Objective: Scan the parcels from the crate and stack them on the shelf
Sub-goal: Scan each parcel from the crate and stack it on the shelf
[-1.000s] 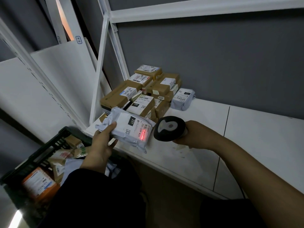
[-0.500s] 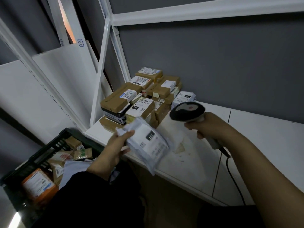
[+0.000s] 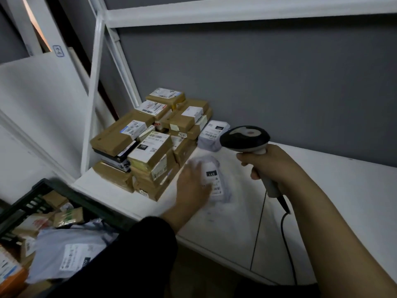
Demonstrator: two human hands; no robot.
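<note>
The parcel [image 3: 215,182], a white bag labelled 231, lay flat on the shelf [image 3: 335,190], just right of the stack [image 3: 148,147] of brown boxes and in front of a grey bag [image 3: 211,134] that stood by the wall [image 3: 279,82]. The left hand [image 3: 191,187] rested on the parcel's left side; it was blurred, so I cannot tell whether its fingers gripped the bag or only lay on it. The right hand [image 3: 271,163] held the scanner [image 3: 245,137] above the shelf, fingers wrapped round the handle, head turned left, over the gap between parcel and grey bag. Its cable [image 3: 286,244] ran down past the shelf's front edge. The stack filled the shelf's left back corner, hard by the white post [image 3: 92,104], and its front boxes came near the front edge. White board showed between the parcel and the front edge, and more of it ran right of the arm back to the wall. A white beam [image 3: 236,14] crossed overhead, well above the stack. The dark crate [image 3: 46,186] sat lower left, its rim just beside the shelf's front edge, with bags and boxes inside.
</note>
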